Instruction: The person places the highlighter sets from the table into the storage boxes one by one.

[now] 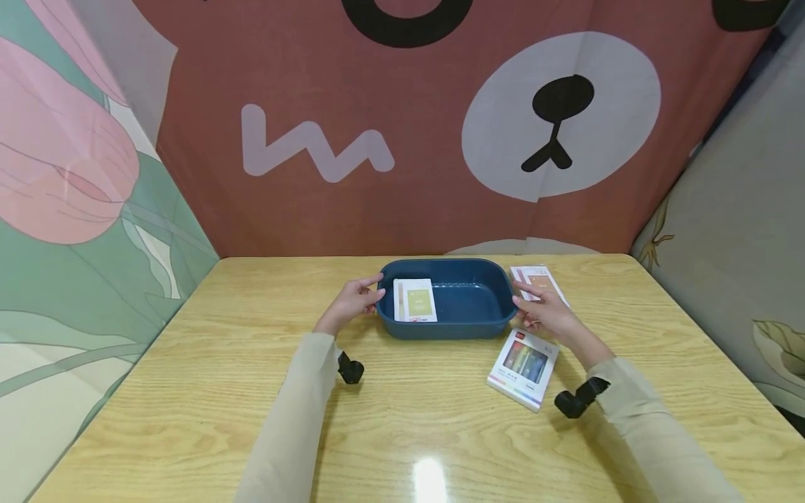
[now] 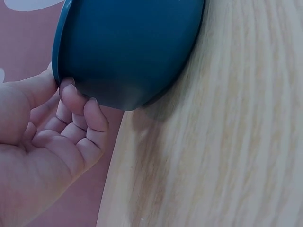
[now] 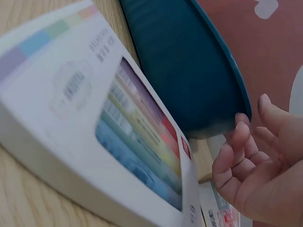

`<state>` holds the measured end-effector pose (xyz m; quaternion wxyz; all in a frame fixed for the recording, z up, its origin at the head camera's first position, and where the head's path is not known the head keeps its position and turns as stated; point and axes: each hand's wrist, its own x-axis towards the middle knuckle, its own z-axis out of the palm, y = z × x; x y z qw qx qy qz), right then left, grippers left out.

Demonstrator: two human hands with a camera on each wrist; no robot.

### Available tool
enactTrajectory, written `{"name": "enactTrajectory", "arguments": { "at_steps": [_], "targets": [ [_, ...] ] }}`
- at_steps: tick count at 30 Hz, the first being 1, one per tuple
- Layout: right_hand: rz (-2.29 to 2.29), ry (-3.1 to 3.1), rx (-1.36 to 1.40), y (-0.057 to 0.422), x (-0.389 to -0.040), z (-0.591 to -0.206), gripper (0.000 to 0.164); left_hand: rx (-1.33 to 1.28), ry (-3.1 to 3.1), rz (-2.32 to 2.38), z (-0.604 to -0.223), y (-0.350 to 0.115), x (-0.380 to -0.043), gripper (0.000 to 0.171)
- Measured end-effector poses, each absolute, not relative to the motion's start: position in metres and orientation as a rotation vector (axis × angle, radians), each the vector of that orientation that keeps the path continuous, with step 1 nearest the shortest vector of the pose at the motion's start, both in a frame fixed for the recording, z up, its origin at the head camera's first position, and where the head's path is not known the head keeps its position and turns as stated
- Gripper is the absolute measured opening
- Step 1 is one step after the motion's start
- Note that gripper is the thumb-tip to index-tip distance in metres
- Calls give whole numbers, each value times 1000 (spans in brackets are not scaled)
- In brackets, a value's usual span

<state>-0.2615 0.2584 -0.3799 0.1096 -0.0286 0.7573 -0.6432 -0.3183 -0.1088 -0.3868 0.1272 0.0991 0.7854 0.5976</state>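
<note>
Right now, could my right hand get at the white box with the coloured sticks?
Probably yes. The white box lies on the table just nearer you than your right hand, with nothing on top. Your fingers are at the blue tub's rim, so they'd likely leave that first.

Both arms (image 1: 291, 419) reach forward, the left hand (image 1: 349, 303) and right hand (image 1: 550, 318) apart, fingers (image 2: 96, 116) bent.

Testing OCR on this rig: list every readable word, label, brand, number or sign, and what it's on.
No text reads clearly.
White windowed box: red logo and print, too small or blurred.
Yellow-panel box in blue tray: print too small.
Orange-panel box right of it: print too small.
Backdrop: pale zigzag, m-like; can't tell if it's a letter.
</note>
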Motion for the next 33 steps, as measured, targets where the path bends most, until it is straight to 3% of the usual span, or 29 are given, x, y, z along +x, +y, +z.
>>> {"name": "enactTrajectory", "arguments": {
  "at_steps": [33],
  "targets": [
    [-1265,2937,22,301,-275,-385,61,274,2275,1751,-388,-109,-321,45]
  ]
}}
